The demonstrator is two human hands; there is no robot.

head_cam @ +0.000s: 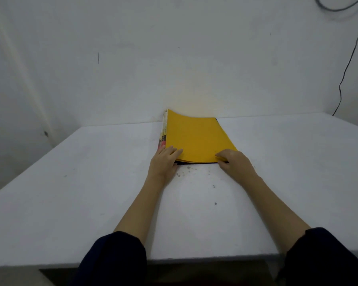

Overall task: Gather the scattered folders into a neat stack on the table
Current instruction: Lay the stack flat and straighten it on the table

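A stack of folders (196, 137) lies at the far middle of the white table (91, 182), its far end against the wall. The top folder is yellow, with a labelled spine on the left and dark edges of folders showing beneath it at the near and far right edges. My left hand (163, 162) grips the near left corner of the stack, fingers on top. At the near right corner my right hand (234, 162) holds the stack, fingers curled over the yellow cover.
A white wall (174, 58) rises right behind the table. A black cable (347, 67) hangs down the wall at the far right. Small dark specks (186, 171) dot the table just in front of the stack. The table's near edge (194, 258) is close to my body.
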